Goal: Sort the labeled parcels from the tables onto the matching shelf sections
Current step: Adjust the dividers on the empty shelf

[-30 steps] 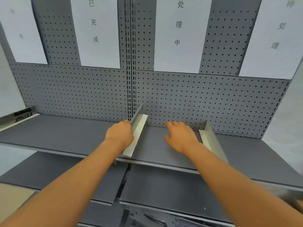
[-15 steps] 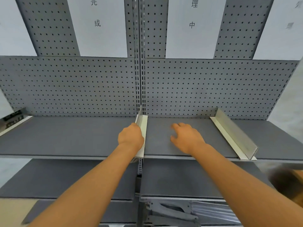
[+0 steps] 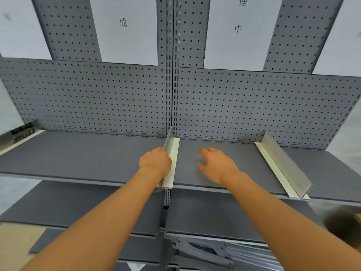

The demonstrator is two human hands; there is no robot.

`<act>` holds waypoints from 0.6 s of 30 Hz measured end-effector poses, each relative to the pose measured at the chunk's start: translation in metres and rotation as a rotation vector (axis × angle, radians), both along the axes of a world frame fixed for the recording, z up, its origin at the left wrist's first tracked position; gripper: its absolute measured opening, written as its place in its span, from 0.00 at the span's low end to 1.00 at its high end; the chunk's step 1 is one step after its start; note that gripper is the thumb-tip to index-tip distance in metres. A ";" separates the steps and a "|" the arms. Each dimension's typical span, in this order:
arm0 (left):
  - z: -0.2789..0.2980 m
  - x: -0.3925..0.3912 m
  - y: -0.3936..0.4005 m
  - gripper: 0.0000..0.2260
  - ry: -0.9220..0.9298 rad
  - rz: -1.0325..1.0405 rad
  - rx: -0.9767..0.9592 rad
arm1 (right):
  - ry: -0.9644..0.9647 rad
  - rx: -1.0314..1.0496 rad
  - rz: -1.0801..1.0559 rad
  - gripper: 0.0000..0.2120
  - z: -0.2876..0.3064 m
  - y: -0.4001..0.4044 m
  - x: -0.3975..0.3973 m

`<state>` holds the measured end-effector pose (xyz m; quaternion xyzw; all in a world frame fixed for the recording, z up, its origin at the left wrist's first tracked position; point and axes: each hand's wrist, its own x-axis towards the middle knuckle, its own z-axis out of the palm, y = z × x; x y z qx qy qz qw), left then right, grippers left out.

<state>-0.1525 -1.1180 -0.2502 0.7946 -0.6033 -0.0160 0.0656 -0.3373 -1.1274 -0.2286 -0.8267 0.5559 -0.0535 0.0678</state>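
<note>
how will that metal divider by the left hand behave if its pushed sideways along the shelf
The divider looks like thin, rigid L-shaped sheet metal, so it should probably stay stiff rather than flex. Its flat foot lies on the smooth shelf, so it likely slides rather than tips. The left hand rests against its upright wall; a high push might rock it.

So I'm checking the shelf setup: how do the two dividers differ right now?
The left divider sits at the joint between the shelf bays, almost straight front to back; the right divider looks angled, its front end further right. The left hand is against the left divider; the right hand is apart from the right one. Both are pale L-shaped metal strips.
</note>
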 end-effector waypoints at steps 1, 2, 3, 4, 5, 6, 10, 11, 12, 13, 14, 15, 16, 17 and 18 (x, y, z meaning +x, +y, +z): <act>0.005 0.002 0.003 0.16 -0.009 -0.009 -0.021 | 0.000 -0.006 0.010 0.21 0.002 0.000 0.003; 0.011 0.005 0.008 0.17 -0.023 -0.022 -0.045 | -0.002 -0.017 0.021 0.21 0.005 0.000 0.006; 0.019 0.011 0.014 0.18 -0.044 -0.037 -0.074 | -0.006 -0.032 0.034 0.21 0.008 0.000 0.012; 0.026 0.017 0.020 0.19 -0.072 -0.061 -0.100 | -0.011 -0.052 0.046 0.21 0.012 0.000 0.017; 0.033 0.023 0.026 0.19 -0.108 -0.087 -0.122 | -0.017 -0.070 0.056 0.22 0.015 0.000 0.023; 0.041 0.032 0.032 0.19 -0.158 -0.106 -0.144 | -0.022 -0.088 0.071 0.22 0.020 0.002 0.030; 0.064 0.073 0.054 0.15 -0.301 -0.113 -0.226 | -0.023 -0.154 0.125 0.23 0.038 0.011 0.066; 0.068 0.085 0.060 0.14 -0.316 -0.104 -0.245 | -0.013 -0.179 0.140 0.22 0.043 0.014 0.076; 0.073 0.097 0.066 0.14 -0.335 -0.096 -0.261 | -0.001 -0.203 0.157 0.22 0.047 0.017 0.088; 0.076 0.109 0.072 0.14 -0.354 -0.088 -0.270 | 0.009 -0.222 0.173 0.22 0.051 0.020 0.100; 0.079 0.122 0.079 0.14 -0.365 -0.080 -0.276 | 0.018 -0.239 0.189 0.21 0.054 0.024 0.112; 0.082 0.135 0.085 0.14 -0.371 -0.072 -0.284 | 0.027 -0.254 0.204 0.21 0.057 0.028 0.126; 0.085 0.149 0.092 0.14 -0.376 -0.067 -0.289 | 0.032 -0.269 0.218 0.22 0.060 0.033 0.141; 0.087 0.165 0.099 0.15 -0.381 -0.067 -0.293 | 0.034 -0.281 0.229 0.22 0.061 0.037 0.156; 0.089 0.180 0.106 0.14 -0.384 -0.071 -0.300 | 0.034 -0.293 0.238 0.22 0.063 0.041 0.173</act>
